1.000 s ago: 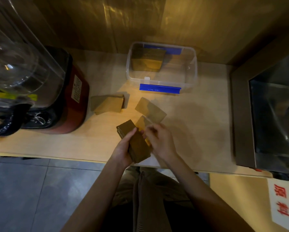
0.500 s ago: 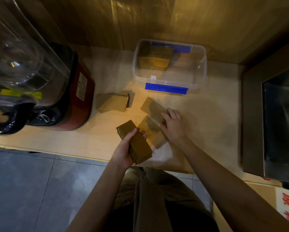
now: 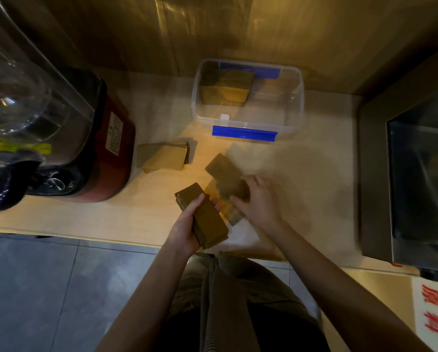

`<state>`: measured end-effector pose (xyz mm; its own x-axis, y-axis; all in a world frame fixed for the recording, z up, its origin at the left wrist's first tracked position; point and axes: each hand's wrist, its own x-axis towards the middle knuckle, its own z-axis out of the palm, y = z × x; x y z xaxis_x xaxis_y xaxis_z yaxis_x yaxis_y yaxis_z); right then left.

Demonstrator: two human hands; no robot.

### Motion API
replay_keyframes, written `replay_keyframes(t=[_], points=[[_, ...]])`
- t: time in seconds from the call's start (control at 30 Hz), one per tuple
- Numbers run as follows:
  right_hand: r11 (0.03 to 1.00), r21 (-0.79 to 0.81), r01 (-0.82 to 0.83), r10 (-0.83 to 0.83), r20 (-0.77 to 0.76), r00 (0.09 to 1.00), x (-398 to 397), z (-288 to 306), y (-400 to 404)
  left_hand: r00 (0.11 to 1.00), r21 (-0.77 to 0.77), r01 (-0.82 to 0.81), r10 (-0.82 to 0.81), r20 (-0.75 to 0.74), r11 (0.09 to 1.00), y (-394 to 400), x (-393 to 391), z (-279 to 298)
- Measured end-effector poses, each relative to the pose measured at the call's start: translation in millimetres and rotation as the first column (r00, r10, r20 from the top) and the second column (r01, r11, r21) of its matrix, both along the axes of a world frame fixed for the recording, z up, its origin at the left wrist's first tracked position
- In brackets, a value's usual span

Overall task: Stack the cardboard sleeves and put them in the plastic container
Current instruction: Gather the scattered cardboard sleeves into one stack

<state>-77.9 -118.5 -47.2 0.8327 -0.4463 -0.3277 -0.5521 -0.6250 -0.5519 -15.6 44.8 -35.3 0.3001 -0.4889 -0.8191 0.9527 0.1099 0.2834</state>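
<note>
My left hand [image 3: 187,226] grips a thick stack of brown cardboard sleeves [image 3: 204,215] above the counter's front edge. My right hand [image 3: 258,199] is closed on a single flat sleeve [image 3: 226,175], blurred and lifted just right of the stack. Another sleeve [image 3: 231,215] lies on the counter under my right hand. A small pile of sleeves [image 3: 163,157] lies to the left, beside the blender. The clear plastic container [image 3: 296,107] with blue clips stands at the back and holds a stack of sleeves [image 3: 225,90] in its left end.
A large blender with a red base [image 3: 106,153] and clear jug takes up the counter's left side. A dark metal appliance [image 3: 410,179] stands at the right. The light wooden counter [image 3: 301,179] ends at a wood-panelled wall behind. Tiled floor lies below left.
My right hand has picked up the far loose sleeve from the counter and drawn it back toward the stack in my left hand. The left hand kept its stack in place.
</note>
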Motion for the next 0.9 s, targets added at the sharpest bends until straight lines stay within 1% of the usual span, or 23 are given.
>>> replay_keyframes(t=[0.07, 0.17, 0.27, 0.43, 0.63, 0.77, 0.9], points=[[0.999, -0.034, -0.037, 0.036, -0.031, 0.999, -12, -4, 12, 1.0, -0.016, 0.006, -0.006, 0.002, 1.0, 0, 0, 0], [0.994, -0.094, -0.052, 0.048, -0.043, 0.998, -26, -13, 26, 1.0, -0.034, 0.021, -0.021, 0.013, 0.999, 1, -1, 0], [0.985, -0.156, -0.071, 0.061, -0.067, 0.996, -36, -20, 34, 0.999, -0.022, 0.033, -0.032, 0.018, 0.999, 3, -3, 1], [0.976, -0.204, -0.08, 0.06, -0.103, 0.993, -42, -25, 36, 1.0, 0.0, 0.011, -0.011, 0.002, 1.0, 9, -5, 0], [0.977, -0.211, -0.039, 0.016, -0.109, 0.994, -39, -25, 45, 1.0, 0.003, -0.016, 0.016, -0.013, 1.0, 15, -6, 1], [0.982, -0.19, -0.013, -0.012, -0.13, 0.991, -35, -23, 45, 1.0, -0.008, -0.004, 0.004, -0.014, 1.0, 16, -7, 3], [0.979, -0.189, -0.071, 0.031, -0.21, 0.977, -25, -17, 37, 1.0, -0.003, 0.003, -0.003, -0.013, 1.0, 17, -5, 7]])
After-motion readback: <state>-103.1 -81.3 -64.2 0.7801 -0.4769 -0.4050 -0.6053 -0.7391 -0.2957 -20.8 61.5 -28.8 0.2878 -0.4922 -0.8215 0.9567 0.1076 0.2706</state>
